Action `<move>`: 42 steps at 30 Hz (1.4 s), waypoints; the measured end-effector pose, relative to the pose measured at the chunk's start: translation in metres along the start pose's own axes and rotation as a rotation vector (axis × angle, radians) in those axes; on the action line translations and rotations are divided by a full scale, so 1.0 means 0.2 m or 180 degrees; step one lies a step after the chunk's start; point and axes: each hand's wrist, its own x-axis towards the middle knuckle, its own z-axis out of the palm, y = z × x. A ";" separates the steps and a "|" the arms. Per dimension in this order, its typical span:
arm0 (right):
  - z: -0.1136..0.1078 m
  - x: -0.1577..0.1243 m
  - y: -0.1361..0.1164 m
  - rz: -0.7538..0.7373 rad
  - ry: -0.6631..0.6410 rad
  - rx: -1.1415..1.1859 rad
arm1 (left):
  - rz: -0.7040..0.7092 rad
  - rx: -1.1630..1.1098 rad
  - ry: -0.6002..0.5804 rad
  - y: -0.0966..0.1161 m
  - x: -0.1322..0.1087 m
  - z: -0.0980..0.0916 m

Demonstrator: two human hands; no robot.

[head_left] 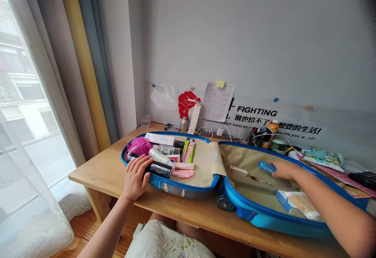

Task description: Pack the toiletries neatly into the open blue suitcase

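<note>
A blue suitcase (pixel 188 189) lies opened out into two halves on the wooden table. My left hand (pixel 138 176) rests over the near rim of the left half, fingers stretched out and touching a black, box-like item (pixel 161 169). Beside it are a white tube (pixel 160 157), a magenta bath puff (pixel 140 147), a white box (pixel 160 139) and pink items (pixel 183 172). Over the right half, my right hand (pixel 283 169) grips a small, rounded blue item (pixel 266 166); its exact kind is unclear. A small narrow box (pixel 238 171) and cotton swabs (pixel 304 204) by a blue box (pixel 284 202) lie in that half.
Behind the suitcase stand a white lamp (pixel 194 118), a metal bottle (pixel 183 124), an orange-labelled bottle (pixel 270 132) and a green-lidded jar (pixel 278 146). White cables run along the wall. Packets (pixel 323 158) and papers lie at the right. Curtains (pixel 79 54) hang at the left.
</note>
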 end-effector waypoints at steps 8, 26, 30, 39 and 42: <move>0.00 0.02 -0.76 -0.0356 -0.1028 0.0756 | 0.0009 -0.0060 0.0035 0.00 0.00 0.01; 0.47 -0.17 -1.79 -0.1285 -0.3193 0.1185 | -0.0143 -0.0046 -0.0085 0.00 -0.01 0.02; 0.47 -0.16 -1.79 -0.1487 -0.2906 0.0715 | -0.0111 -0.0049 -0.0083 0.01 -0.01 0.01; 0.51 -0.14 -1.82 -0.2038 -0.2401 0.0044 | -0.0036 -0.0045 -0.0015 0.01 0.00 0.00; 0.54 -0.15 -1.84 -0.2166 -0.2255 -0.0014 | -0.0050 -0.0012 -0.0037 0.01 0.00 0.01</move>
